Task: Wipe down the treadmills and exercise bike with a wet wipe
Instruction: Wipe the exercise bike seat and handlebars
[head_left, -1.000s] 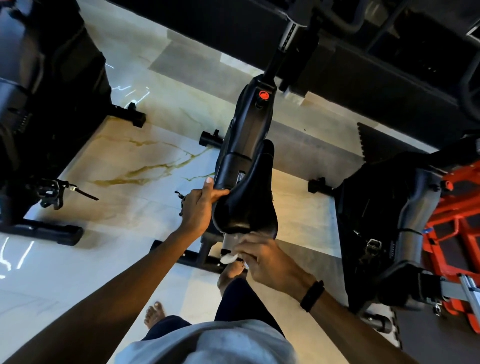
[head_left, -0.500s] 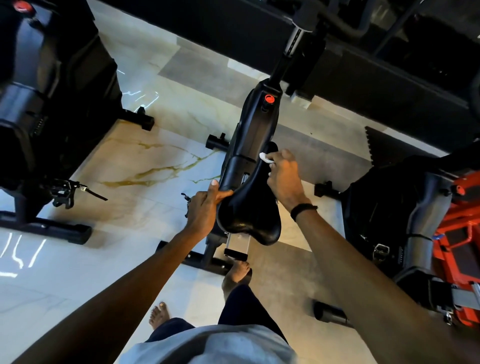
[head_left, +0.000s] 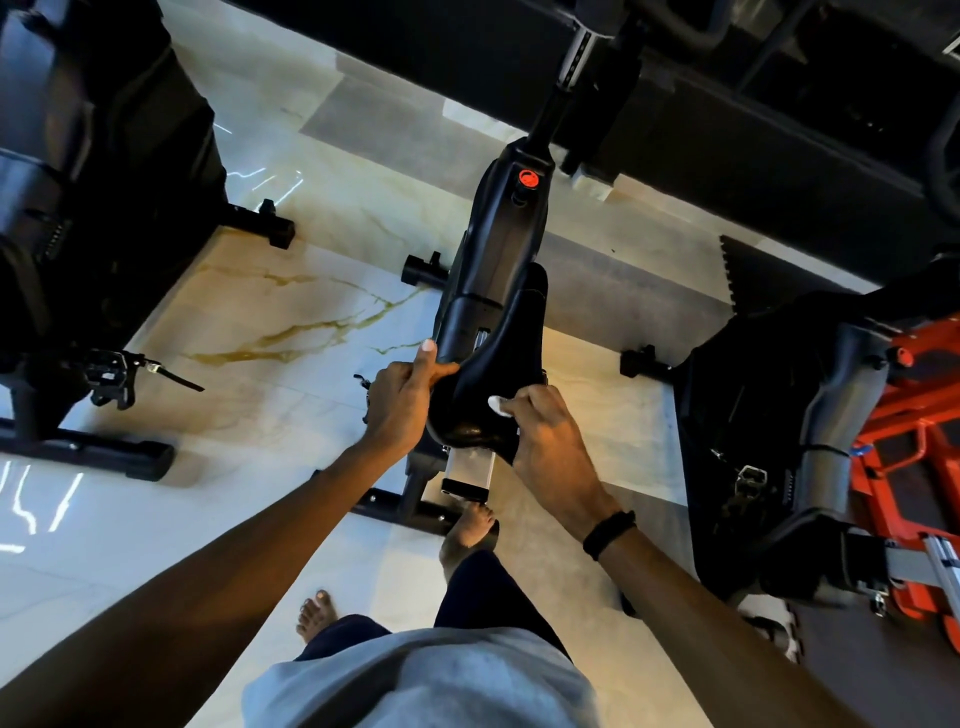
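Head view: wiping the saddle of the exercise bike (head_left: 498, 249).
The left hand (head_left: 402, 402) grips the left edge of the black saddle (head_left: 488, 384); the right hand (head_left: 545, 441) pinches a white wet wipe (head_left: 500, 405) against the saddle's right rear, above the marble floor (head_left: 260, 312).

One view only, worn on the person's head, and it looks steeply down and a little forward. The wide lens bends straight lines toward the edges. Both forearms run in from the bottom corners, the shirt (head_left: 415, 675) fills the bottom middle and the bare feet sit just above it on the marble floor (head_left: 234, 322). Close in at centre frame is the bike saddle (head_left: 493, 374), near the lens, with the left hand (head_left: 400, 400) and right hand (head_left: 545, 441) beside it. Farther machines crowd the left, right and top edges, dim and partly cut off.
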